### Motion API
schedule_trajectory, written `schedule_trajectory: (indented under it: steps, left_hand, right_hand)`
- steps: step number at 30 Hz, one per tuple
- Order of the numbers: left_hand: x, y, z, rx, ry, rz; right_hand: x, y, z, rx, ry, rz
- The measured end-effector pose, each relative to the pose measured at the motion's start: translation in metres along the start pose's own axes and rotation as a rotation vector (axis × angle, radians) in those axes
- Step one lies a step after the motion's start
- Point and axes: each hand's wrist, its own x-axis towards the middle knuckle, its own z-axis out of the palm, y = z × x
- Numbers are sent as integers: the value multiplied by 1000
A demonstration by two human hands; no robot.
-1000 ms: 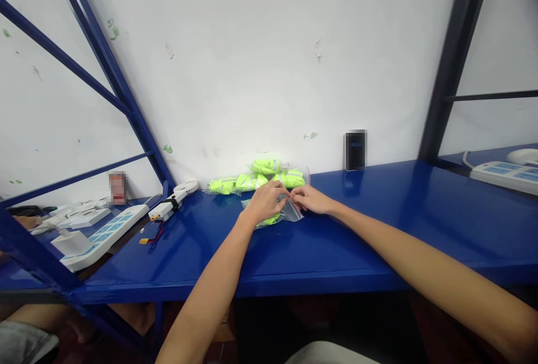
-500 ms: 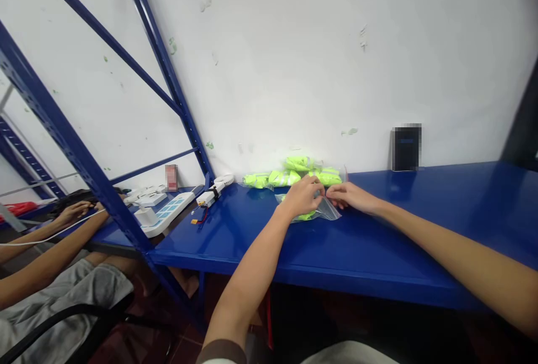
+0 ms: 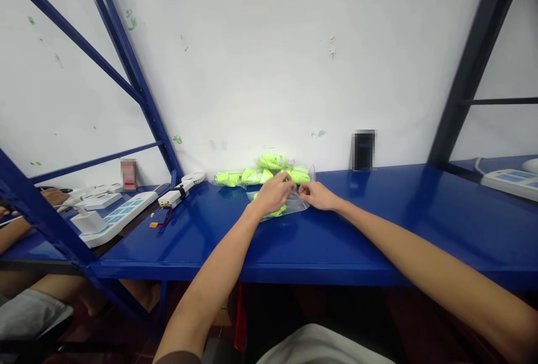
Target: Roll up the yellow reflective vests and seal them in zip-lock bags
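Note:
A clear plastic bag (image 3: 295, 204) with a fluorescent yellow item (image 3: 277, 212) inside lies on the blue table (image 3: 353, 235). Over its left part sits my left hand (image 3: 274, 193), fingers curled and pinching the bag's upper edge. My right hand (image 3: 320, 195) is closed on the right end of the same edge, close beside the left. Fingertips of both hands are partly hidden. Just behind them, against the wall, several bagged fluorescent yellow bundles with silvery reflective strips (image 3: 257, 176) lie in a small heap.
Left of the bundles are a white handheld fan (image 3: 192, 179) and a white device with wires (image 3: 171, 196). A blue rack post (image 3: 46, 212) separates a power strip (image 3: 121, 221) and a co-worker's arm (image 3: 17, 234). A dark box-like object (image 3: 363, 151) stands at the wall.
The view has swung to the right, so the table contents appear farther left. Both hands stay at the bag, with the right hand's fingers drawn closer together on its edge.

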Motion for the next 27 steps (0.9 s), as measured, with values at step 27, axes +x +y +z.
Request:
schedule_trajectory:
  steps: [27]
  left_hand:
    - [-40,-57,20,-302,-54,-576]
  right_hand:
    - [-9,-21,-13,409,-325,89]
